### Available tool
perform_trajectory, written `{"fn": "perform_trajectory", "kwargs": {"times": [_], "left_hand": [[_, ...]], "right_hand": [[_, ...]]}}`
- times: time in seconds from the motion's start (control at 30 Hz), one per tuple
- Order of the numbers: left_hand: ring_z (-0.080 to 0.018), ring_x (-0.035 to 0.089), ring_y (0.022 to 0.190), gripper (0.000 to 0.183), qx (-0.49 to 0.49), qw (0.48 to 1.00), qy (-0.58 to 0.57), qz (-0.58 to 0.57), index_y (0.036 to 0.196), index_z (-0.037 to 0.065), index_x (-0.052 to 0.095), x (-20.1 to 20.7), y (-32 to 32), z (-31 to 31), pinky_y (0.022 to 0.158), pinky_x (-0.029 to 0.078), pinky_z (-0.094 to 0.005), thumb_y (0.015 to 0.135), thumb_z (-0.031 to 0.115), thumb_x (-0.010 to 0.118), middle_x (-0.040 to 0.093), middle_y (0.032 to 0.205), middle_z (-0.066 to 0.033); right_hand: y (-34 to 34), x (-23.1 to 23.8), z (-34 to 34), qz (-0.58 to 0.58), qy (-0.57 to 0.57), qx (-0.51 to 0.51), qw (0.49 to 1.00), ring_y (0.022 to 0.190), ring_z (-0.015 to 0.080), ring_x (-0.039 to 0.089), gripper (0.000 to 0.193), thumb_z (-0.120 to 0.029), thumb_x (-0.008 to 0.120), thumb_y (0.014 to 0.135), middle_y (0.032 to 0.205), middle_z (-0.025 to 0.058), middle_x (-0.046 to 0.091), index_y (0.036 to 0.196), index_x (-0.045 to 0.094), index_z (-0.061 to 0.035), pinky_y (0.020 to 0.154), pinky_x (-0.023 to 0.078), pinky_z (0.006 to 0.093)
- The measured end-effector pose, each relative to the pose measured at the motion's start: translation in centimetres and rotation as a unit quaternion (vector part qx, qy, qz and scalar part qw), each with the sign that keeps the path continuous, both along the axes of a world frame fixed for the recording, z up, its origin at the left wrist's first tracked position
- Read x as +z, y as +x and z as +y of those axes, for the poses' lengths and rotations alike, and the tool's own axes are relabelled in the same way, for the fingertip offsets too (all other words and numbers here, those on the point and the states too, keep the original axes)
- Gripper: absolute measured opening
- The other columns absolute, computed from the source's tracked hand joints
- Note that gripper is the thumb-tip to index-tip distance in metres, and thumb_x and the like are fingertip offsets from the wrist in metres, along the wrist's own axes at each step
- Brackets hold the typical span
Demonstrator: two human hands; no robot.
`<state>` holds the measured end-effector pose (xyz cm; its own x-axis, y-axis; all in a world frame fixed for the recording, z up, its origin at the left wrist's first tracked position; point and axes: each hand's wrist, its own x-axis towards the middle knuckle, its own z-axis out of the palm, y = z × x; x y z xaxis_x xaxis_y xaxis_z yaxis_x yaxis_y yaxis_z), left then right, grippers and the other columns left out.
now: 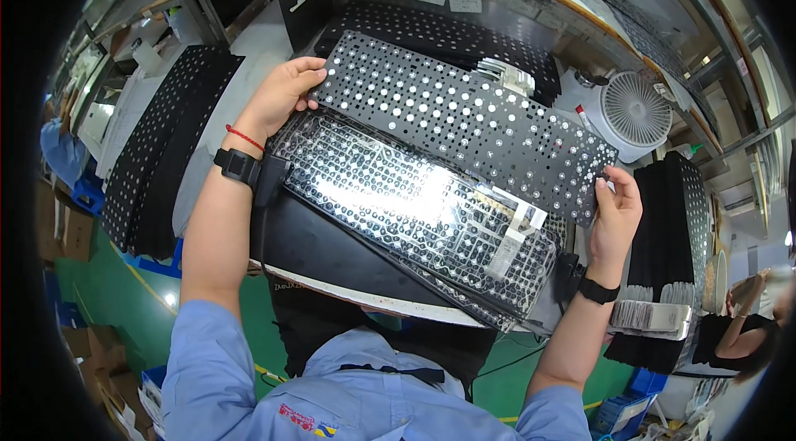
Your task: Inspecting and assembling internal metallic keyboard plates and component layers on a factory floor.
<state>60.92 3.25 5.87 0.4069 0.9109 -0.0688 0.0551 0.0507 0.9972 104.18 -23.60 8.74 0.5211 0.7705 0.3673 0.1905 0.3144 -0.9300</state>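
Note:
My left hand (pixel 288 91) pinches the left end of a black perforated plate (pixel 448 106) with rows of white and silvery dots. At the plate's lower right corner, my right hand (pixel 618 202) grips it between thumb and fingers. The plate is held tilted, its left end farther away than its right. Just below it, nearer to me, lies a shiny clear keyboard membrane sheet (pixel 356 176) with a dense pattern of dots, glare whitening its middle. Pale strips (pixel 514 238) show near its right part. Whether the plate touches the sheet, I cannot tell.
Stacks of black dotted plates stand at the left (pixel 157 151), the back (pixel 439 31) and the right (pixel 663 225). A white fan (pixel 637 108) is at the back right, near a small stack of white pieces (pixel 506 75). Another person (pixel 742 329) is at the far right.

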Motion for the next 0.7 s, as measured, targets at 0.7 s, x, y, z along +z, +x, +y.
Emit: {"fn": "perform_trajectory", "kwargs": {"times": [0.7], "left_hand": [[-0.0192,0.059,0.108,0.043,0.031,0.976,-0.026,-0.213,0.135,-0.001,0.045,0.0,-0.2,0.2,0.093,0.05,-0.0293,0.103,0.028,0.044,0.057,0.125,-0.0148]], "right_hand": [[0.1,0.6,-1.5,-0.257,-0.323,0.198,0.889,0.08,0.0085,0.045,0.05,-0.019,0.09,0.061,0.089,-0.0021,0.052,0.098,0.06,-0.0047,0.072,0.041,0.0245]]}}
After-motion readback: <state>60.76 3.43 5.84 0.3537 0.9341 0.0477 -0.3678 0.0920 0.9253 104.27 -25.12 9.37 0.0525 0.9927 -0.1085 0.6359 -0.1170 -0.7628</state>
